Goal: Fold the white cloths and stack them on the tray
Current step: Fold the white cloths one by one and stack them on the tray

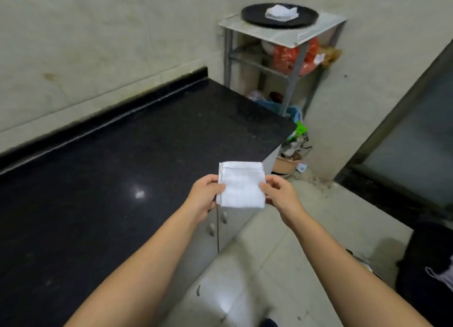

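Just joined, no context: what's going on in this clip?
A person holds a folded white cloth by its side edges, left hand and right hand pinching it above the corner of a black countertop. Ahead, a round black tray sits on a metal rack, already carrying a pile of white cloths. This cloth is not yet on the tray.

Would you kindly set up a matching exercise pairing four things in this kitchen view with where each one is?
Things:
1. Folded cloth
2. Tray
3. Cloth pile
4. Red bag

Places:
A. On the tray
B. On top of the metal rack
C. Between the left hand and right hand
D. On the rack's shelf under the top

Pairs: 1-C, 2-B, 3-A, 4-D
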The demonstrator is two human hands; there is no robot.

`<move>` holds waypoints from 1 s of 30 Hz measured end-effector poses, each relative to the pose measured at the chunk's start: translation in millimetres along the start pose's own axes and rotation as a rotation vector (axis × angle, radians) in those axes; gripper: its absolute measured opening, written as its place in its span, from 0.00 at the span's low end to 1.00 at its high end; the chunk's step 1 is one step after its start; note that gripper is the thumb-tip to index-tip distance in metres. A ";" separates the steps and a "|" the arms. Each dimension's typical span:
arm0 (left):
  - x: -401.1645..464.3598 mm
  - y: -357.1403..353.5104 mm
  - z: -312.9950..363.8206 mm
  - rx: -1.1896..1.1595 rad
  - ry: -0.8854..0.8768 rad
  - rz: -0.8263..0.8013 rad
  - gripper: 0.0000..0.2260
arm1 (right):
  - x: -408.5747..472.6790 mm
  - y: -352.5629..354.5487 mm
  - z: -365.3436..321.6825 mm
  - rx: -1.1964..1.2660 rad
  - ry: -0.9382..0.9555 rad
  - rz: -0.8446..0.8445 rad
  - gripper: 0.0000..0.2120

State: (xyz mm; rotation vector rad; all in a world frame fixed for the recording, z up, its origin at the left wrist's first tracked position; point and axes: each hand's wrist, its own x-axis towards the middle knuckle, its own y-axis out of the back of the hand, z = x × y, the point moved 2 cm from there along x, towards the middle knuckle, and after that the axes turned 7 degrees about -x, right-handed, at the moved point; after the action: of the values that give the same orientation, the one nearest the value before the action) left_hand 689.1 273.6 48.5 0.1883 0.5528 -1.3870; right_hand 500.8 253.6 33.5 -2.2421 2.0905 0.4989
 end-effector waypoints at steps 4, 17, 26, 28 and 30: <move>45.6 -120.1 9.3 0.001 -0.007 -0.068 0.09 | 46.3 112.5 -12.3 -0.004 -0.005 0.081 0.09; 226.7 -292.1 146.0 0.129 -0.227 -0.107 0.06 | 274.2 262.4 -109.8 -0.077 0.167 0.135 0.09; 370.4 -352.6 319.9 0.169 -0.497 -0.061 0.06 | 473.9 307.3 -249.6 -0.116 0.403 0.160 0.07; 399.1 -358.1 349.7 0.171 -0.520 -0.015 0.06 | 511.7 310.2 -277.1 -0.132 0.422 0.128 0.05; 429.2 -359.9 374.4 0.153 -0.514 0.026 0.05 | 552.6 309.9 -302.3 -0.213 0.456 0.082 0.06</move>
State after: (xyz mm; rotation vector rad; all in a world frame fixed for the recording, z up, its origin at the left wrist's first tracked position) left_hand 474.1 -336.9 235.5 -0.0422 0.0173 -1.3859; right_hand 284.2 -382.2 237.5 -2.6006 2.4470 0.2359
